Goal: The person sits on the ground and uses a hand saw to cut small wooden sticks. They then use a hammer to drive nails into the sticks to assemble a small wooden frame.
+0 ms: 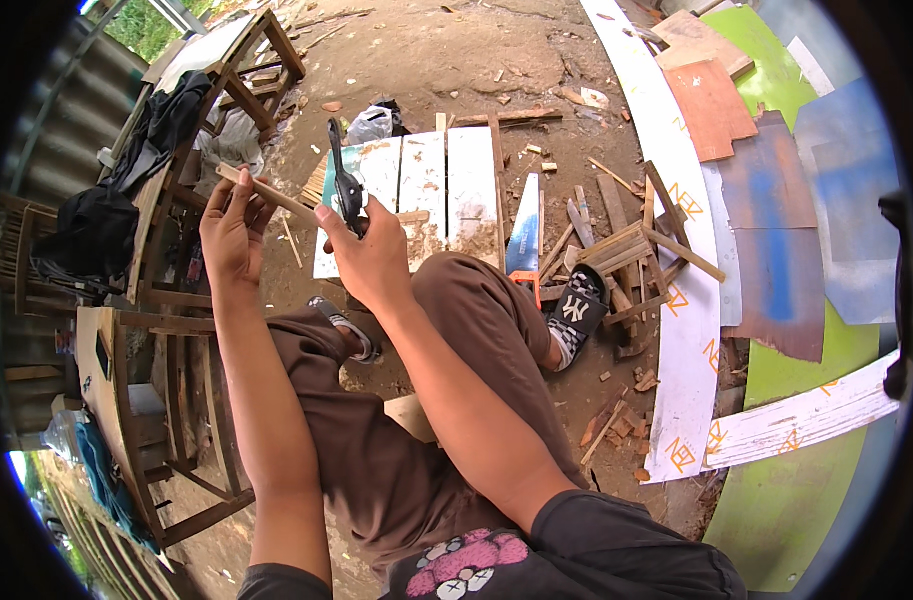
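My left hand, raised left of centre, pinches a thin wooden stick near its far left end. The stick slants down to the right, toward my right hand. That hand is closed round a long, narrow black hand tool, which stands up from the fist; its exact kind I cannot make out. My right thumb lies at the stick's near end. Beyond the hands is a low platform of white boards with dirt on it.
A handsaw with an orange handle leans by the platform. Wood offcuts lie beside my right foot. A long white board runs along the right, past painted sheets. Wooden benches stand at left, dark cloth on one.
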A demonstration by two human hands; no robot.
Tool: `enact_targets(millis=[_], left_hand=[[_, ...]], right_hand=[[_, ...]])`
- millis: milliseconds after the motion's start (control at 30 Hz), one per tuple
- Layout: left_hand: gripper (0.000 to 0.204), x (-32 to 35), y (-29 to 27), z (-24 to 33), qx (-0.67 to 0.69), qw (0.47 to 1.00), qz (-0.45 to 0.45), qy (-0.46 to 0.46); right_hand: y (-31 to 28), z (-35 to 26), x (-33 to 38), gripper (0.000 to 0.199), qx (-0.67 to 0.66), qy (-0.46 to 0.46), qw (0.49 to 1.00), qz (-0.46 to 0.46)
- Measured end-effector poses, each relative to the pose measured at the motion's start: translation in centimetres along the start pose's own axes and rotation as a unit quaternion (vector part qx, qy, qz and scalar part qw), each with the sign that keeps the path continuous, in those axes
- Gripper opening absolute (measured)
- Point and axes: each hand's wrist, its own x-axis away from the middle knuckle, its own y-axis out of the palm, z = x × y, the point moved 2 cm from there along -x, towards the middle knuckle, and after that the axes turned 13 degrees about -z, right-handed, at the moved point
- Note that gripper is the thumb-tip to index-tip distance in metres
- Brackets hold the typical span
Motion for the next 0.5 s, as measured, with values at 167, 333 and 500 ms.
enact_targets(millis=[167, 333, 500], left_hand=[[0.031, 0.1, 3.5, 0.1, 0.007, 1.000, -0.028, -0.010], [0.037, 1.6, 8.5, -0.3, -0.009, 0.978, -0.192, -0.084], [0.036, 2.5, 10.6, 0.4, -0.002, 0.976, -0.198, -0.088]], right_hand=[[-0.1, 0.3, -0.3, 0.029, 0.045, -0.062, 0.996, 0.042], [-1.7, -1.7, 0.7, 0.026, 0.016, -0.069, 0.996, 0.059], [-4.0, -4.6, 2.2, 0.023, 0.078, -0.029, 0.996, 0.041]])
